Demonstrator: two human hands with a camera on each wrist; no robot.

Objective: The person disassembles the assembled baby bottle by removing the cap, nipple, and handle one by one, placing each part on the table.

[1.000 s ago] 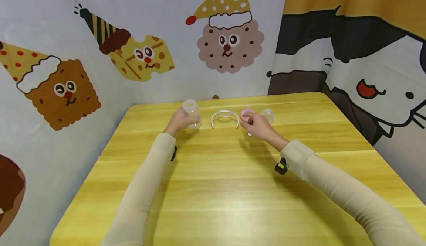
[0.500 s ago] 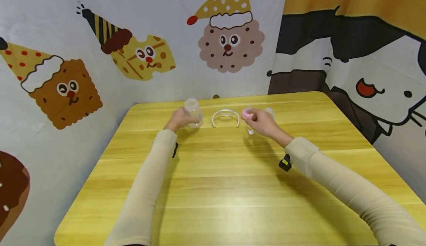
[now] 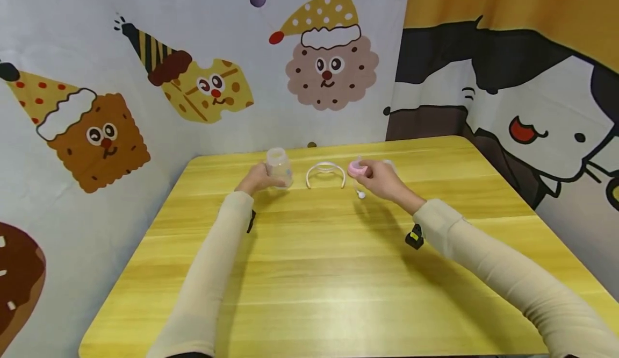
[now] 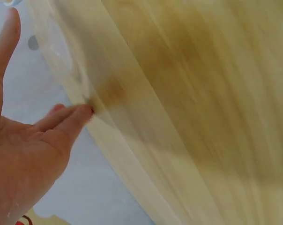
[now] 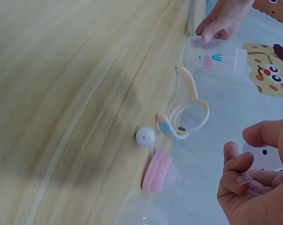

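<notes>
My left hand grips a clear, open-topped baby bottle low down, thumb in front. The bottle stands upright at the table's back left. In the right wrist view the hand's fingers lie on the bottle's base end. My right hand hovers at a pink bottle collar and overlaps it in the head view. The right wrist view shows the right hand loosely curled with nothing in it, apart from the collar with its clear nipple. A small white ball lies beside the collar.
A white, two-armed bottle handle with a ring stands between the hands. A clear dome cover lies beyond the collar, mostly hidden by the right hand in the head view. A printed cloth hangs behind the table's back edge.
The right hand has shifted slightly to the right, covering more of the clear cover, while more of the white ball shows. The left hand stays on the bottle.
</notes>
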